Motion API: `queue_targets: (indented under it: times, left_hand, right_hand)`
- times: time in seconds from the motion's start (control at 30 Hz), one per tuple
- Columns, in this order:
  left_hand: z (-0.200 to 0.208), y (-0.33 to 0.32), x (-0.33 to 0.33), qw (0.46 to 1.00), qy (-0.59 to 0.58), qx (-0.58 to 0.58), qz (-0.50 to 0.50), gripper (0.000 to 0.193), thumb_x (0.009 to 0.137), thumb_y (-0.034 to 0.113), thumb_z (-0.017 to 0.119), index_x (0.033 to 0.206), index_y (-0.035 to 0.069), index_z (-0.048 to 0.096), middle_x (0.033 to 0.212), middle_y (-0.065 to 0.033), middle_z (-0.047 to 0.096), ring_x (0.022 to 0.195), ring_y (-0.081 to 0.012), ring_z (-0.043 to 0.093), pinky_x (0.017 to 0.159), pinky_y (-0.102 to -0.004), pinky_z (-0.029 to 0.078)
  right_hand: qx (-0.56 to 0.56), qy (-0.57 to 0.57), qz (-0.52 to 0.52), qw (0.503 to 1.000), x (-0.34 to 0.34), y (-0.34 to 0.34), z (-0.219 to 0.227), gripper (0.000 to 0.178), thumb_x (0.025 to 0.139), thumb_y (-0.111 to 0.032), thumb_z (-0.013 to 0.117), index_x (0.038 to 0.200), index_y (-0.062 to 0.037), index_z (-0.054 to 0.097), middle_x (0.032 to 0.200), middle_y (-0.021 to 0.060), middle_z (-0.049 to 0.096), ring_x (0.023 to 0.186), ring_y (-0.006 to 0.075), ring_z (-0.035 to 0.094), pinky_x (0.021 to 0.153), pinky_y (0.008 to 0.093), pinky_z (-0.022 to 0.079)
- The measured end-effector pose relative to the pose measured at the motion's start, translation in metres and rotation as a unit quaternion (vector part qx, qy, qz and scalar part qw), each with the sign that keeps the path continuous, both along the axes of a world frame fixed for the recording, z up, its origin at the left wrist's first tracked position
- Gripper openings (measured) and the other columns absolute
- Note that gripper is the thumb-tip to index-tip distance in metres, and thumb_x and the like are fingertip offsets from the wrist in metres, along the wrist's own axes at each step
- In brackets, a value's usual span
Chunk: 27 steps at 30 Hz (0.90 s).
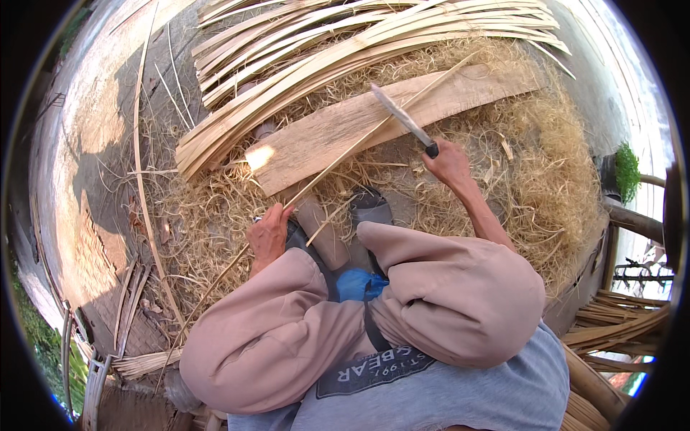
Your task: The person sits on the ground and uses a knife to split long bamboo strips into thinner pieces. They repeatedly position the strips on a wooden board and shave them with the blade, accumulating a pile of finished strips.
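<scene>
My left hand (268,233) is closed round a long, thin bamboo strip (352,149). The strip slants from beside my left knee up to the far right, passing over a broad wooden board (309,152). In my right hand (449,162) is a knife (400,115), gripped by its dark handle. Its blade points up and to the left, over the board and across the strip in this view; whether the two touch, I cannot tell. Pale curled shavings (532,176) lie thick around the board and my feet.
Beyond the board lies a wide pile of split bamboo strips (287,80). One long strip (139,144) runs along the floor at the left. A blue plastic bag (356,284) sits between my legs. At the right are a green plant (627,172) and more bamboo strips (618,320).
</scene>
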<state>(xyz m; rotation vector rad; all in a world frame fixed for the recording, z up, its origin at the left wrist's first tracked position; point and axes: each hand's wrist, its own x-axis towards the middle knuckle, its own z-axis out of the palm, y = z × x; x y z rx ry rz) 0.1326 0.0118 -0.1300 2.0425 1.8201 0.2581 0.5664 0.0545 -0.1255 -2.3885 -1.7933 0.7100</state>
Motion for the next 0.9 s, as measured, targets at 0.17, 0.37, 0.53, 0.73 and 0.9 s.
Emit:
queue_targets:
  times: [0.17, 0.37, 0.53, 0.73, 0.9]
  left_hand:
    - [0.004, 0.008, -0.007, 0.999, -0.041, -0.02, -0.029, 0.039, 0.104, 0.039, 0.061, 0.088, 0.004, 0.066, 0.063, -0.0151, 0.06, 0.057, -0.0352, 0.055, 0.055, -0.0442, 0.041]
    - [0.05, -0.013, -0.164, 0.939, -0.098, -0.322, 0.075, 0.043, 0.1, 0.042, 0.068, 0.079, 0.004, 0.07, 0.057, -0.0031, 0.056, 0.052, -0.014, 0.053, 0.05, -0.0338, 0.04]
    - [0.127, -0.036, -0.249, 0.898, -0.134, -0.383, 0.173, 0.041, 0.094, 0.042, 0.077, 0.077, 0.005, 0.075, 0.059, -0.0002, 0.063, 0.051, -0.0076, 0.055, 0.048, -0.0264, 0.042]
    - [0.213, -0.027, -0.311, 0.922, 0.04, -0.319, 0.217, 0.036, 0.091, 0.038, 0.08, 0.094, 0.002, 0.079, 0.073, -0.0006, 0.069, 0.073, -0.0121, 0.065, 0.068, -0.0315, 0.051]
    - [0.152, -0.102, -0.334, 0.879, 0.113, 0.31, 0.343, 0.045, 0.096, 0.051, 0.069, 0.102, 0.007, 0.077, 0.086, -0.0076, 0.071, 0.079, -0.0212, 0.066, 0.07, -0.0403, 0.05]
  right_hand:
    - [0.056, -0.127, -0.216, 0.966, 0.189, 0.023, -0.02, 0.05, 0.088, -0.048, 0.068, 0.093, 0.0012, 0.073, 0.091, 0.0275, 0.073, 0.09, 0.0412, 0.073, 0.082, 0.0526, 0.056]
    - [-0.005, -0.199, -0.196, 0.96, 0.162, 0.038, -0.02, 0.072, 0.091, -0.066, 0.062, 0.11, 0.0029, 0.071, 0.107, 0.0306, 0.071, 0.104, 0.044, 0.07, 0.09, 0.0497, 0.055]
    - [0.31, -0.138, 0.019, 0.941, 0.047, 0.072, -0.015, 0.069, 0.104, -0.057, 0.049, 0.151, -0.0067, 0.046, 0.158, 0.0253, 0.035, 0.141, 0.0439, 0.043, 0.111, 0.0534, 0.041]
    - [0.269, 0.042, 0.308, 0.912, -0.053, 0.069, -0.001, 0.037, 0.098, -0.038, 0.067, 0.082, -0.0048, 0.059, 0.076, 0.0125, 0.06, 0.077, 0.0325, 0.059, 0.107, 0.0491, 0.038]
    - [0.114, 0.079, 0.325, 0.935, -0.149, 0.027, 0.001, 0.054, 0.092, -0.046, 0.074, 0.066, -0.0024, 0.056, 0.064, 0.0168, 0.058, 0.059, 0.0344, 0.056, 0.059, 0.0451, 0.042]
